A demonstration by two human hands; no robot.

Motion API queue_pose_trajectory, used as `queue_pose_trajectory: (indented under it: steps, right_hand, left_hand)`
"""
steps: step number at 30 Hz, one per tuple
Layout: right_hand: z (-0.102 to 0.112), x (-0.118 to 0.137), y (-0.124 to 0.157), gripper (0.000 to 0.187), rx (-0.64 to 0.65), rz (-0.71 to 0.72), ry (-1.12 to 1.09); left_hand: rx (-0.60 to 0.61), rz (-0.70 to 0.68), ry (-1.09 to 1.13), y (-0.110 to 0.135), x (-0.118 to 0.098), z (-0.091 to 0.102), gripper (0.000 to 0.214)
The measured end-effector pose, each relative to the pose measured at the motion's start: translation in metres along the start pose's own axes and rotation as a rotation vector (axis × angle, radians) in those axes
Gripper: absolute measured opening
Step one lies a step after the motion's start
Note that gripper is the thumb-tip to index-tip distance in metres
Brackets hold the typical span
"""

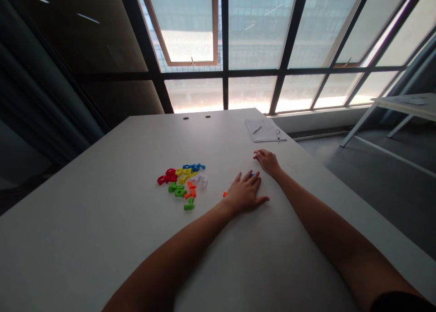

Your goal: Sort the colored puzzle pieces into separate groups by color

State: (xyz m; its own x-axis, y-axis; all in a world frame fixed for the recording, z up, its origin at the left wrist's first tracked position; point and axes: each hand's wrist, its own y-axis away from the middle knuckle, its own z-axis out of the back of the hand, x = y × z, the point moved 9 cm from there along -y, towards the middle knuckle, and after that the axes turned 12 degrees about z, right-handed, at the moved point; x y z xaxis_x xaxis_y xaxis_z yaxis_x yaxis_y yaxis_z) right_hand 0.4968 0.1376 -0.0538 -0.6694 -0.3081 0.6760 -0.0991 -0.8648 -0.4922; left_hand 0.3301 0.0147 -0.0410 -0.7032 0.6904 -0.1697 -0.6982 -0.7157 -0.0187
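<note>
Most pieces [182,179] are lying colour-grouped; your wide-spread left hand [243,193] is partly covering a blue stray [252,175]; your right hand's [267,161] grip isn't showing clearly.

I see a big, white bench [102,189]. Bright little bits lie in a loose bunch on it: red bits [172,172] on the left, blue bits [195,167] on the far side, yellow bits [184,172] between, pale bits [203,182] on the right, green bits [180,193] and orange bits [192,192] nearer. Another orange bit [225,194] sits apart, to the right. Papers [267,123] with two pens [257,129] lie far off on the right.
</note>
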Motion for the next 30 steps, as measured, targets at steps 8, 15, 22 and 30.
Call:
queue_pose_trajectory:
  steps: [8,15,22,30]
  right_hand:
    - [-0.001,0.006,-0.001,0.031,0.029,-0.006,0.069]
    - [0.0,0.016,0.0,0.029,0.074,0.019,0.173]
    - [-0.005,0.025,0.002,0.027,0.141,0.114,0.332]
    - [-0.013,0.028,0.001,0.025,0.19,0.224,0.409]
  left_hand:
    - [-0.045,0.248,-0.095,0.018,0.116,0.016,0.081]
    - [-0.068,0.54,-0.218,0.049,0.201,0.036,0.081]
    - [-0.139,0.652,-0.115,0.071,0.248,0.047,0.07]
    - [-0.321,0.515,-0.198,0.095,0.203,0.073,0.057]
